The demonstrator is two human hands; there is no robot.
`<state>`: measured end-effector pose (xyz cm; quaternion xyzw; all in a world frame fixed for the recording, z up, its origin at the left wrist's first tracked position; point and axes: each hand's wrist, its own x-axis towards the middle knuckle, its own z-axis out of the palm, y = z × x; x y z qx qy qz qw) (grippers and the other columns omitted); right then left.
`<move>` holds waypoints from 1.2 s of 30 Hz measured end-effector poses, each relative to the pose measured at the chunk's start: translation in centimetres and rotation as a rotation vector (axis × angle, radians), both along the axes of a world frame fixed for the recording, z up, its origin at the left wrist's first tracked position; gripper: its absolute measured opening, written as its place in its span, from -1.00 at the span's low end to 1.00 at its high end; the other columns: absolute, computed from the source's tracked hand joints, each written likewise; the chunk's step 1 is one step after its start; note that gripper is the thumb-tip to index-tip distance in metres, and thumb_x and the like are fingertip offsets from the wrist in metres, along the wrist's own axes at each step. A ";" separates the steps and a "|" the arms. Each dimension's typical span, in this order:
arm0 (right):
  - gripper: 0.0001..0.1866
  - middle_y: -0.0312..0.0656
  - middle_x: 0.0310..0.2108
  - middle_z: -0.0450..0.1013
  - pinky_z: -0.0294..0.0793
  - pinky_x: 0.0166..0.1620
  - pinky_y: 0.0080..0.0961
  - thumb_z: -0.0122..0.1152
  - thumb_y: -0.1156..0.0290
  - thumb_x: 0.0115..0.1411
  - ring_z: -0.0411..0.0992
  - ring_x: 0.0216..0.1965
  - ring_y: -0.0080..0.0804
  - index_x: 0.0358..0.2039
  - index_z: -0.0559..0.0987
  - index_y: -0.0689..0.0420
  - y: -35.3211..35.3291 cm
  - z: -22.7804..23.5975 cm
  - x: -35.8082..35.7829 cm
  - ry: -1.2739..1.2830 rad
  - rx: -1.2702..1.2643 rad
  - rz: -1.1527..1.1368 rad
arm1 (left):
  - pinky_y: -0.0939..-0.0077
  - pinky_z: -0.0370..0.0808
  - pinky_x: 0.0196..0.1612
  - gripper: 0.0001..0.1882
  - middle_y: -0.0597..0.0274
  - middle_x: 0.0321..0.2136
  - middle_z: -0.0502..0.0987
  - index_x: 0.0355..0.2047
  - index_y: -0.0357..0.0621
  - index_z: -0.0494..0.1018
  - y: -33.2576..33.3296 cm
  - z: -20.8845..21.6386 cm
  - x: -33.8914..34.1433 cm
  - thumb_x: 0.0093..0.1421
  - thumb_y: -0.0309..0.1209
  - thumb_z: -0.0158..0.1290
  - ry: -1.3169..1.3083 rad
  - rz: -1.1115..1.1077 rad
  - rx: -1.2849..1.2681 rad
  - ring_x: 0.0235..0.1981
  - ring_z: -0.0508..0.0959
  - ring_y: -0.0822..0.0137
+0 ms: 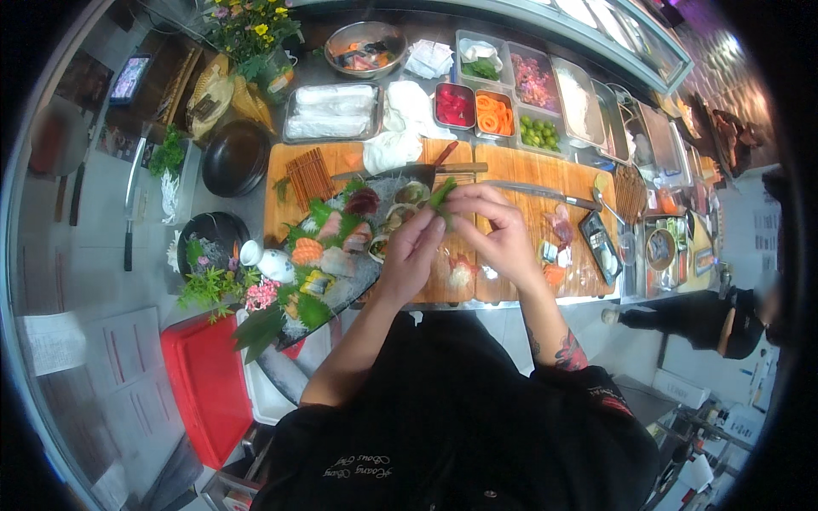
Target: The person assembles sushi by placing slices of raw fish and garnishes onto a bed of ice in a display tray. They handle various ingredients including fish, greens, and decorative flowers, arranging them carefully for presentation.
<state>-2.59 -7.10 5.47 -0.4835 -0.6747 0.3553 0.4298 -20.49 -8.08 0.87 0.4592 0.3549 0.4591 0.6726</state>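
Observation:
Above the wooden cutting board [532,170] I hold a small green leaf [442,192] between both hands. The fingertips of my left hand [411,254] pinch it from below, and my right hand [498,228] has its fingers closed at the leaf's right side. Left of my hands lies a dark, long platter of crushed ice [368,271], set with sliced salmon [307,250], dark red fish [362,201], green leaves [312,312] and shells [409,194]. My left forearm hides part of the platter. A small white shredded heap [460,272] sits on the board between my forearms.
Two knives lie along the board's back, one with a dark handle [584,203]. Fish pieces [558,226] and a small black tray [601,247] are at right. Containers of carrot strips [494,113] and limes [538,134] stand behind. Another person's dark sleeve [682,328] shows at far right.

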 end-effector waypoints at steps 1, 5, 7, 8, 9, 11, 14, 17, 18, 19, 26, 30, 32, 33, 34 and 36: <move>-0.80 -0.11 -0.07 0.59 0.48 0.11 -0.39 0.35 0.58 0.18 0.53 0.02 -0.27 -0.15 0.69 0.27 -0.5 -0.1 -0.5 -0.053 0.015 0.020 | 0.65 0.43 -0.01 -0.56 0.41 -0.14 0.50 0.33 -0.29 0.34 -0.5 -0.4 -0.4 0.53 -0.35 -0.07 -0.052 0.005 -0.059 -0.11 0.42 0.64; -0.81 -0.13 -0.12 0.56 0.50 0.06 -0.40 0.43 0.59 0.10 0.54 -0.02 -0.28 -0.23 0.68 0.23 -2.0 -0.7 -2.1 -0.101 0.065 -0.069 | 0.59 0.46 0.03 -0.56 0.34 -0.07 0.53 0.31 -0.27 0.36 -1.3 -1.4 -2.4 0.55 -0.30 -0.10 -0.018 -0.130 0.044 -0.05 0.47 0.61; -0.82 -0.14 -0.16 0.56 0.51 0.02 -0.42 0.44 0.59 0.09 0.55 -0.06 -0.29 -0.26 0.68 0.23 -2.3 -1.1 -2.0 -0.100 0.049 -0.067 | 0.49 0.48 0.14 -0.58 0.25 0.07 0.50 0.30 -0.25 0.36 -1.7 -1.7 -2.4 0.54 -0.32 -0.11 -0.123 -0.132 -0.102 0.06 0.50 0.48; -0.82 -0.14 -0.18 0.56 0.52 0.00 -0.43 0.45 0.59 0.08 0.56 -0.08 -0.29 -0.27 0.68 0.23 -2.2 -1.2 -1.7 -0.093 0.048 -0.073 | 0.44 0.48 0.20 -0.59 0.21 0.14 0.49 0.29 -0.24 0.35 -1.7 -1.8 -2.1 0.54 -0.33 -0.11 -0.172 -0.134 -0.176 0.11 0.52 0.41; -0.83 -0.14 -0.21 0.57 0.52 -0.02 -0.43 0.46 0.59 0.08 0.56 -0.09 -0.28 -0.28 0.68 0.23 -2.0 -1.4 -1.1 -0.085 0.062 -0.055 | 0.46 0.50 0.13 -0.59 0.23 0.09 0.49 0.28 -0.24 0.37 -1.7 -1.8 -1.6 0.54 -0.31 -0.11 -0.184 -0.110 -0.194 0.06 0.51 0.45; -0.84 -0.14 -0.25 0.57 0.53 -0.05 -0.44 0.47 0.59 0.08 0.57 -0.11 -0.27 -0.29 0.68 0.24 -1.5 -1.6 0.5 -0.066 0.097 -0.037 | 0.50 0.54 0.00 -0.57 0.28 0.00 0.51 0.27 -0.26 0.41 -1.3 -1.6 0.0 0.56 -0.26 -0.12 -0.184 -0.061 -0.266 -0.05 0.49 0.54; -0.82 -0.14 -0.26 0.59 0.54 -0.06 -0.39 0.47 0.58 0.09 0.57 -0.12 -0.25 -0.27 0.69 0.22 -0.9 -1.9 4.2 -0.071 0.139 -0.025 | 0.56 0.52 -0.05 -0.64 0.28 -0.08 0.54 0.18 -0.25 0.49 -1.0 -1.0 3.1 0.54 -0.31 -0.10 -0.074 -0.005 -0.215 -0.09 0.51 0.54; -0.78 -0.06 -0.20 0.60 0.57 -0.02 -0.22 0.38 0.36 0.21 0.58 -0.11 -0.07 -0.17 0.67 0.16 -0.2 -2.9 8.2 -0.056 0.052 0.038 | 0.53 0.48 -0.11 -0.73 0.21 -0.26 0.61 0.01 -0.30 0.54 0.2 -0.9 5.1 0.45 -0.49 -0.10 0.507 -0.087 0.079 -0.17 0.57 0.45; -0.75 -0.05 -0.24 0.58 0.56 -0.06 -0.19 0.36 0.28 0.24 0.57 -0.14 -0.06 -0.18 0.66 0.17 0.1 -3.4 10.3 -0.040 0.043 0.046 | 0.45 0.50 -0.06 -0.69 0.16 -0.18 0.64 0.07 -0.31 0.53 0.5 -1.3 7.4 0.44 -0.53 -0.12 0.602 -0.096 0.260 -0.13 0.59 0.38; -0.71 -0.05 -0.31 0.57 0.56 -0.12 -0.21 0.40 0.19 0.22 0.57 -0.20 -0.09 -0.24 0.65 0.18 0.4 -4.1 12.8 0.049 0.056 0.018 | 0.43 0.49 0.01 -0.67 0.11 -0.13 0.63 0.11 -0.32 0.51 0.8 -1.6 9.6 0.44 -0.54 -0.15 0.480 -0.054 0.168 -0.07 0.58 0.36; -0.72 -0.21 -0.43 0.60 0.54 -0.31 -0.43 0.38 0.25 0.28 0.55 -0.40 -0.50 -0.33 0.63 0.24 1.5 -8.4 24.0 0.469 -0.213 0.021 | 0.47 0.46 0.12 -0.62 0.13 -0.01 0.59 0.13 -0.41 0.48 3.1 -2.5 22.7 0.54 -0.39 -0.19 0.491 -0.036 0.106 0.04 0.55 0.36; -0.76 -0.21 -0.41 0.62 0.56 -0.26 -0.45 0.34 0.29 0.31 0.55 -0.37 -0.53 -0.27 0.65 0.24 3.5 -8.8 27.9 0.430 -0.254 0.167 | 0.44 0.46 0.11 -0.62 0.13 -0.05 0.60 0.07 -0.40 0.51 4.0 -3.9 24.3 0.55 -0.34 -0.18 0.462 0.002 -0.075 0.01 0.55 0.35; -0.77 -0.22 -0.39 0.63 0.58 -0.20 -0.47 0.34 0.30 0.31 0.56 -0.34 -0.51 -0.22 0.66 0.22 4.6 -7.9 28.6 0.280 -0.363 0.262 | 0.42 0.48 0.09 -0.63 0.13 -0.06 0.60 0.05 -0.39 0.51 3.5 -5.1 23.0 0.54 -0.33 -0.16 0.395 0.124 -0.236 0.00 0.56 0.32; -0.82 -0.22 -0.35 0.63 0.59 -0.16 -0.46 0.35 0.35 0.29 0.57 -0.31 -0.51 -0.22 0.67 0.20 4.9 -7.2 29.1 0.257 -0.335 0.255 | 0.40 0.51 0.05 -0.64 0.12 -0.07 0.60 0.05 -0.36 0.52 3.8 -6.0 22.2 0.53 -0.31 -0.11 0.503 0.114 -0.111 -0.05 0.59 0.29; -0.87 -0.23 -0.28 0.63 0.60 -0.11 -0.45 0.33 0.42 0.28 0.57 -0.25 -0.50 -0.19 0.68 0.16 5.7 -6.5 29.2 0.268 -0.414 0.187 | 0.36 0.55 0.05 -0.66 0.10 -0.08 0.59 0.06 -0.32 0.51 3.0 -6.5 20.9 0.53 -0.30 -0.10 0.376 0.158 -0.211 -0.07 0.61 0.28; -0.85 -0.28 -0.22 0.58 0.57 -0.04 -0.46 0.21 0.56 0.29 0.54 -0.14 -0.48 -0.15 0.64 0.14 8.4 -5.7 29.0 0.383 -0.350 -0.048 | 0.28 0.62 0.00 -0.69 0.11 -0.08 0.59 0.05 -0.23 0.48 1.1 -7.1 18.5 0.53 -0.26 -0.08 0.010 0.327 -0.427 -0.07 0.63 0.23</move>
